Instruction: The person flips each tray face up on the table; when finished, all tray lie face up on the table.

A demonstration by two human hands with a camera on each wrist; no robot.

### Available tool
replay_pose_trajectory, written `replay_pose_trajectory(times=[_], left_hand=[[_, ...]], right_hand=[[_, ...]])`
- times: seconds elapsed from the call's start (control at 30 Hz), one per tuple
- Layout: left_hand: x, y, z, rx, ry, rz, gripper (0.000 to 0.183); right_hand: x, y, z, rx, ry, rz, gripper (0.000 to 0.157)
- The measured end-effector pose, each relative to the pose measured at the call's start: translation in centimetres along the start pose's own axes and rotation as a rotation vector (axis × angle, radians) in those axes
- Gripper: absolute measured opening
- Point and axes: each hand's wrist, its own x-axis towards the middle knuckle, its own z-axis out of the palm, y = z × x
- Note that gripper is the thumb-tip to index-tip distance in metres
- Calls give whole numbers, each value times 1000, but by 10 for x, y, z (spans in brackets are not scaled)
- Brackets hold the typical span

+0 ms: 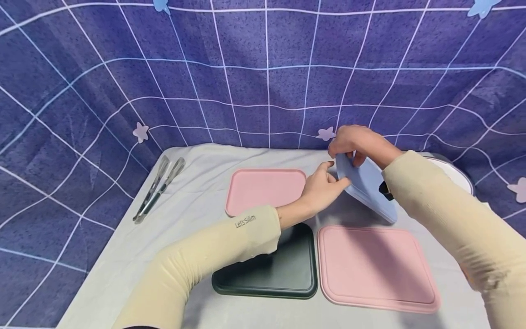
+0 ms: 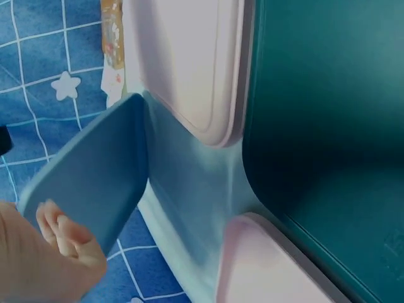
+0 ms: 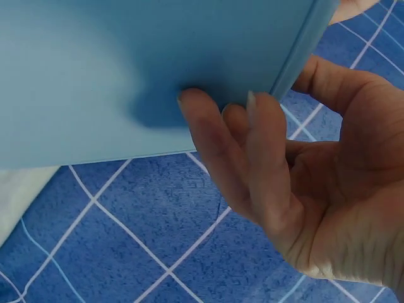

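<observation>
A light-blue rectangular tray point(image 1: 365, 187) is tilted up at the back right of the table. My right hand point(image 1: 359, 144) grips its upper end, and in the right wrist view the fingers point(image 3: 218, 151) of that hand lie against its flat face. At the tray's left edge my left hand point(image 1: 322, 189) holds on, thumb on the rim; the left wrist view shows its other fingers point(image 2: 63, 233) curled by the tray. Beneath the left forearm lies a dark green tray point(image 1: 283, 265), partly covered by the sleeve. Pink trays lie at the back point(image 1: 267, 189) and the front right point(image 1: 376, 269).
Metal tongs point(image 1: 160, 189) lie at the table's left edge. A round white thing with a dark rim point(image 1: 452, 176) is half hidden behind the right sleeve. A colourful packet point(image 2: 113, 38) shows in the left wrist view. A blue gridded cloth point(image 1: 246, 82) hangs behind the table.
</observation>
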Motion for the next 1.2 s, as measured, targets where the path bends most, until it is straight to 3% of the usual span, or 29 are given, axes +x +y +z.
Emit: replay_pose_trajectory(times=[0.27,0.43,0.53,0.63,0.9,1.07,1.2], left_hand=[[-1,-8,-2,-106,-231,52,76],[0,-15,-4,-184,-394,78,72],[0,-20,-6,-184,-439,74,69],[2,-25,-9,-164,-456,64,69],[7,-37,-15,-143,-429,40,75],[16,-43,-22,-66,-376,33,77],[27,-51,-26,-62,-308,-2,77]], right_hand=[[-12,10,-7,28,8,-43,27],[-19,26,-18,104,-14,-85,62],[-24,38,-23,130,-5,-103,75],[-29,51,-27,142,19,-123,80],[-38,104,-47,225,65,-126,75],[-42,146,-54,375,94,-118,71],[-34,170,-45,560,92,-155,70]])
